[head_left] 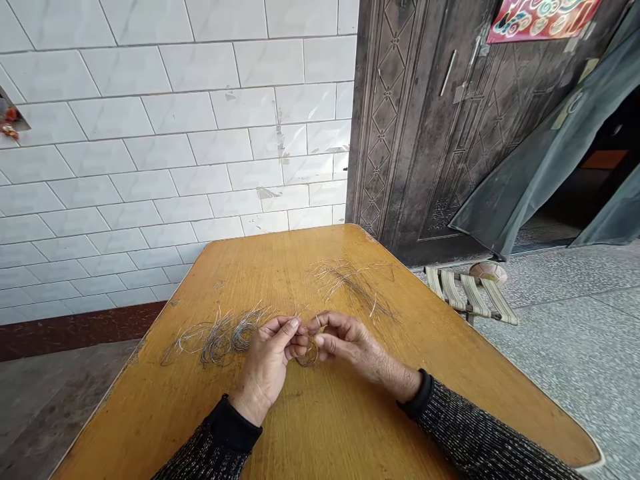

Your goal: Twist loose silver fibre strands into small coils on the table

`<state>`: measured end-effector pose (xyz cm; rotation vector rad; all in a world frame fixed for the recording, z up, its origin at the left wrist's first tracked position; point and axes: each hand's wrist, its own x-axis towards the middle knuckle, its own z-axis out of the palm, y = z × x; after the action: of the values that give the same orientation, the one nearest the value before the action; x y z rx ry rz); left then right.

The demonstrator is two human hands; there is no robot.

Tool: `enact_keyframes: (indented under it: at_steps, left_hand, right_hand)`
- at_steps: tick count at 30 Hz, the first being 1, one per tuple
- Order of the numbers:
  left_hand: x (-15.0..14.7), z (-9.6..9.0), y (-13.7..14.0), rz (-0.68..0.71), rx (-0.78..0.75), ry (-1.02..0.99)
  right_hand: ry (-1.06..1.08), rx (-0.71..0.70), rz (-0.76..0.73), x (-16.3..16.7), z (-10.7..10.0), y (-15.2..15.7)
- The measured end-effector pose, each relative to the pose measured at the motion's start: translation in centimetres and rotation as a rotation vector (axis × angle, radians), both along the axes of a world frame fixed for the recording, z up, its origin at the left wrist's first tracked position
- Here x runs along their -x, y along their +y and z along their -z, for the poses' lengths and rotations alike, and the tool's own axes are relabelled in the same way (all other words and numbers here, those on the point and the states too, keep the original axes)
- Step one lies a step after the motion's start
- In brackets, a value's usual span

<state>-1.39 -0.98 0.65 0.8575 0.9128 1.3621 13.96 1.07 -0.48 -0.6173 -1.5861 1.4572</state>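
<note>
Between thumb and fingers, my left hand (273,350) pinches a thin wire just above the middle of the table. A small loop of this wire (309,357) hangs below the fingertips, partly hidden by them. Close beside it is my right hand (347,340), its thumb and index finger curved and apart around the wire's end. Whether those fingertips touch the wire is too fine to make out. Left of my left hand lie several bundles of coiled wire (216,341). Beyond my right hand, loose wire strands (353,283) are spread in a thin pile.
The wooden table (320,427) has its far edge near a white tiled wall (165,133). A dark carved door (425,133) and a grey curtain (545,167) are at the right. Beside the table's right edge stands a folding stool (470,293) with striped webbing.
</note>
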Motion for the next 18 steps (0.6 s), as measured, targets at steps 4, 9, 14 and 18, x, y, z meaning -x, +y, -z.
enact_keyframes:
  at_steps: [4,9,14,18]
  left_hand:
    - [-0.22,-0.12,-0.38,0.004,-0.002,0.058]
    - [-0.18,0.31,-0.47,0.035,-0.003,0.057]
    - [-0.14,0.55,-0.31,0.026,-0.001,0.064]
    - [-0.18,0.37,-0.19,0.006,-0.003,0.057]
  right_hand:
    - [-0.011,0.112,0.097,-0.34,-0.45,0.10]
    - [0.018,0.152,0.077,-0.18,-0.42,0.02]
    - [0.008,0.149,0.097,0.30,-0.40,-0.24]
    - [0.015,0.112,0.121,0.39,-0.39,-0.31]
